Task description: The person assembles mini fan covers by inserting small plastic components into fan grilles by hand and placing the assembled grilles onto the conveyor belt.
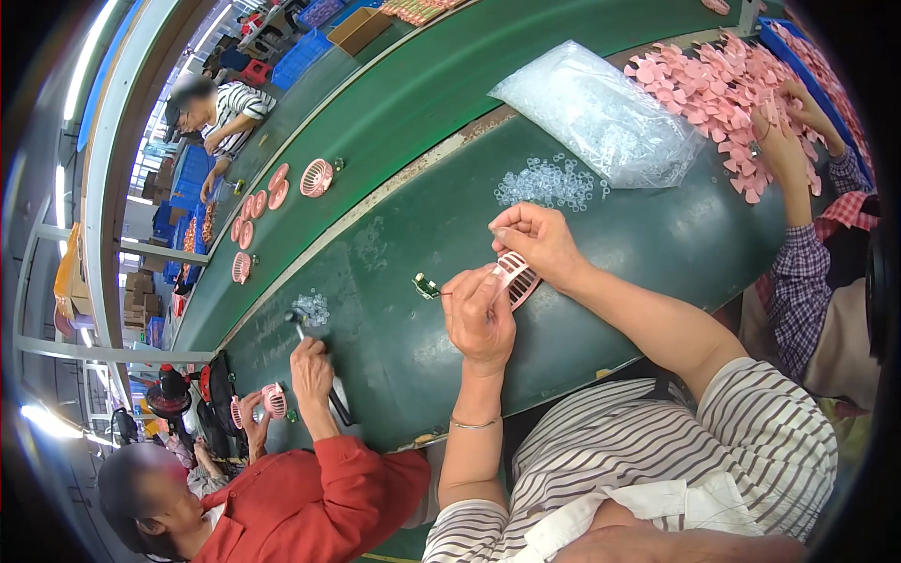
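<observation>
The left hand [481,314] had its fingers gripping a pink slotted housing [518,280] just above the near side of the worktop [394,352], probably to steady it and leave the right hand [544,246] free for fine work. The right fingers were drawn together in a pinch just beyond the housing; whether they gripped anything tiny could not be told. A small circuit board [425,286] sat just left of the left hand, a short wire apparently running toward the grip, so it had likely been let out to the side, clear of the fingers.

Loose clear rings [544,183] lay heaped on the far side, within easy reach, presumably for picking singly. Beyond them, a clear plastic bag [596,108] bulged with more small clear pieces. At far right, a blue bin [777,49] held pink parts, with more pink bladed pieces [694,89] spread beside it, where 2 co-worker's hands [784,136] were busy.
</observation>
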